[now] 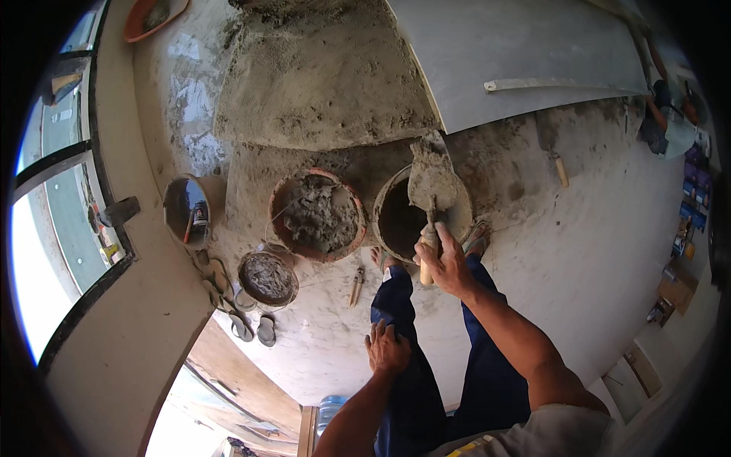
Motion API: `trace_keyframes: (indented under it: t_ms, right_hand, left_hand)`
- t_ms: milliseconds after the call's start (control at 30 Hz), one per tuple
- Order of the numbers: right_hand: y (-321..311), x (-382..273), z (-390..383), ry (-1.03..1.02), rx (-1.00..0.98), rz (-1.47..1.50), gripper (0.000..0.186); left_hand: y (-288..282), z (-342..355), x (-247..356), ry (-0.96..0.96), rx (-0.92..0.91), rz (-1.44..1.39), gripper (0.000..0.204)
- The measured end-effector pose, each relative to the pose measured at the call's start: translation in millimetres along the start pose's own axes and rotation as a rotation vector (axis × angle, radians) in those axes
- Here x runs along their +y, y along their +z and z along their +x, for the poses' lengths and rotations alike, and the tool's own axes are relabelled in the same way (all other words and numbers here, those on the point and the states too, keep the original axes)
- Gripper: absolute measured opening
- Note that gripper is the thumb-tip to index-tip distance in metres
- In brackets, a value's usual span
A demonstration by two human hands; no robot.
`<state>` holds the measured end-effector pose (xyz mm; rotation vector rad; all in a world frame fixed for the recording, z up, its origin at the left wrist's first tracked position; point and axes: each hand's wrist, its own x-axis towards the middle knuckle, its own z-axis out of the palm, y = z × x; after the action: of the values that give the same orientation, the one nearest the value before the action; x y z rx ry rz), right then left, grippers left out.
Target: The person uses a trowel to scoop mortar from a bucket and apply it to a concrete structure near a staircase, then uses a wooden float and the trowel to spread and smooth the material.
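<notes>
4 buckets (460,211) | 1 trowel (432,209) of mortar (432,171) gripped in my right hand (448,266), arm out | left hand (387,350) spread on my trouser leg (393,301)

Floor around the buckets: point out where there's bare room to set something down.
Widest is the pale floor between the right trouser leg and the boxes. A smaller patch lies between the grey slippers and left trouser leg. Crowded: around the pale bucket under the trowel, the orange-rimmed bucket and sandals.

Your trowel (429,240) hides from you part of the bucket (460,206). The orange basin (134,23) is cut by the upper edge. The packages (690,219) are too small to identify.
</notes>
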<state>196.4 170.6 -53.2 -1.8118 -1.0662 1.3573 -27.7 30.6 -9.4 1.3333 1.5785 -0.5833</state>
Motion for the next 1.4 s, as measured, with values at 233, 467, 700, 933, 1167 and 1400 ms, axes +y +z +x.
trace_keyframes:
  t_ms: [233,467,700,933,1167,1400]
  right_hand:
    - [-41,27,-75,0.102,0.094,-0.602,0.05]
    - [17,-30,102,0.218,0.043,0.112,0.066]
    - [37,-99,262,0.164,0.121,0.366,0.069]
    - [41,-92,282,-0.345,0.333,-0.575,0.031]
    - [52,-77,276,-0.086,0.379,-0.41,0.058]
    - [54,-69,291,-0.067,0.574,-0.449,0.051]
  left_hand:
    - [-3,1,6,-0.003,-0.101,0.067,0.052]
    - [1,-2,13,-0.007,-0.076,0.086,0.048]
    - [9,-5,7,0.0,-0.069,0.081,0.047]
    - [4,-7,11,-0.031,-0.079,0.065,0.045]
    - [6,-3,5,-0.003,-0.06,0.042,0.043]
    - [-1,-2,6,-0.014,-0.029,0.031,0.045]
